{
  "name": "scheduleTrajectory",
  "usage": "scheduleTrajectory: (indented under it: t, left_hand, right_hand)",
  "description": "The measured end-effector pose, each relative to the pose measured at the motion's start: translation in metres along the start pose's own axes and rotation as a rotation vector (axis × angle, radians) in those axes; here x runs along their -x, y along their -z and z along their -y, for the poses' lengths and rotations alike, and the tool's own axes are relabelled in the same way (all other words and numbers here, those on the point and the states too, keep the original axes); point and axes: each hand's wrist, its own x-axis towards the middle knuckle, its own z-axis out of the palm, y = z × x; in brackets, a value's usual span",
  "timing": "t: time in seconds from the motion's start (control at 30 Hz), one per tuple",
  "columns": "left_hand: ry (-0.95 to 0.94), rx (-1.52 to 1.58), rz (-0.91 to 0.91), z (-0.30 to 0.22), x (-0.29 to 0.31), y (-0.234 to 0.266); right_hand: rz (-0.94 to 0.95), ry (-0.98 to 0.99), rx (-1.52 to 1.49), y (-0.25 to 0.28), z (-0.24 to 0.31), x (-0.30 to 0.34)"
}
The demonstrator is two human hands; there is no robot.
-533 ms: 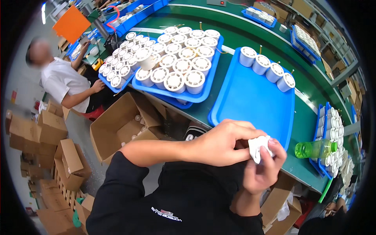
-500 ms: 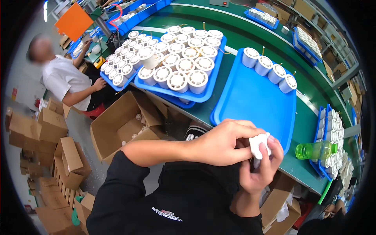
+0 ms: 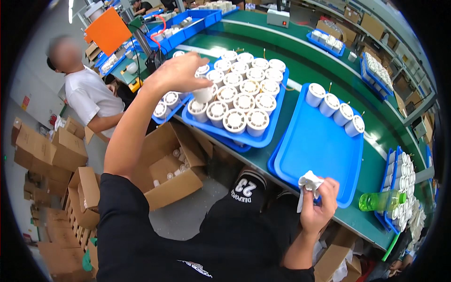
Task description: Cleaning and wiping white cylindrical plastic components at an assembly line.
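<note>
In my right hand (image 3: 320, 207) is a crumpled white cloth or tissue (image 3: 310, 179), pinched between thumb and fingers above the near edge of a blue tray (image 3: 319, 155). My left hand (image 3: 181, 73) reaches over another blue tray (image 3: 263, 139) that is packed with white cylinders bearing slotted round tops. Its thumb and fingers are spread apart. Below the thumb, a white cylinder (image 3: 203, 96) stands on top of the others, its top partly hidden by the hand. I see no firm grip on it.
Several white cylinders (image 3: 344, 114) line the far edge of the right tray. A green bottle (image 3: 378, 201) lies by stacked trays on the right. Cardboard box (image 3: 176, 190) with small white parts stands below the bench edge. A person (image 3: 91, 96) works at left beside an orange panel (image 3: 110, 32).
My left hand has left the white cloth and moved far left over the full tray. The right hand keeps the cloth. The whole view has shifted slightly.
</note>
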Motion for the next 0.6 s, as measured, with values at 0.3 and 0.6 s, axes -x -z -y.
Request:
scheduleTrajectory:
  t: [0.3, 0.6]
  left_hand:
    - [0.077, -0.142, 0.314, 0.002, -0.027, -0.003]
    - [0.013, -0.017, 0.116, -0.003, 0.009, 0.023]
  right_hand:
    - [-0.042, -0.132, 0.030, -0.001, -0.006, 0.002]
    - [-0.049, -0.091, -0.011, 0.001, -0.003, -0.004]
